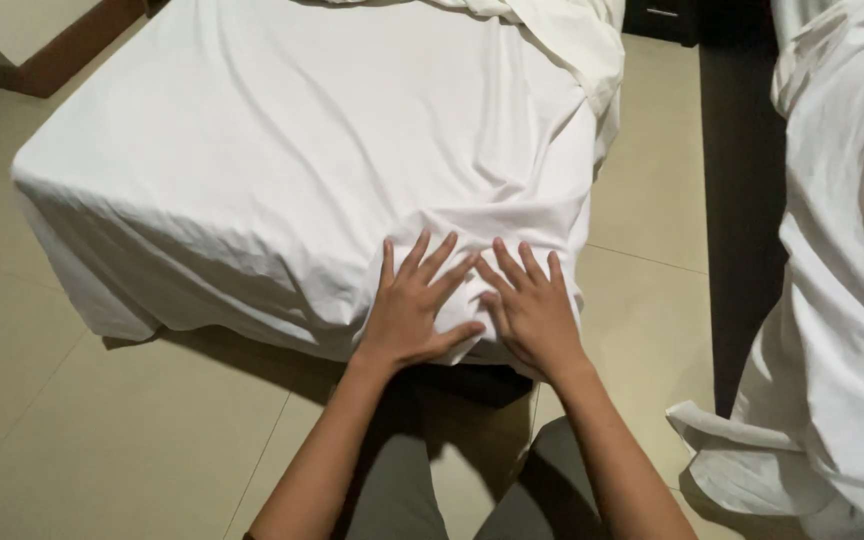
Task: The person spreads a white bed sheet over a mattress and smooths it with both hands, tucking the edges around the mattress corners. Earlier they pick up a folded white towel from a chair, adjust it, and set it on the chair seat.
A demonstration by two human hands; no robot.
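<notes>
A bed with a white sheet (282, 150) fills the upper left and middle of the head view. My left hand (414, 305) lies flat on the sheet at the bed's near right corner, fingers spread. My right hand (532, 305) rests flat beside it, fingers apart, almost touching the left hand. Both press on the wrinkled cloth that hangs over the mattress edge. Neither hand grips anything.
A second bed with rumpled white bedding (842, 300) stands at the right, its cloth trailing to the floor. Beige floor tiles (102, 440) lie between and in front of the beds. A loose white fold (582, 45) lies at the first bed's far right.
</notes>
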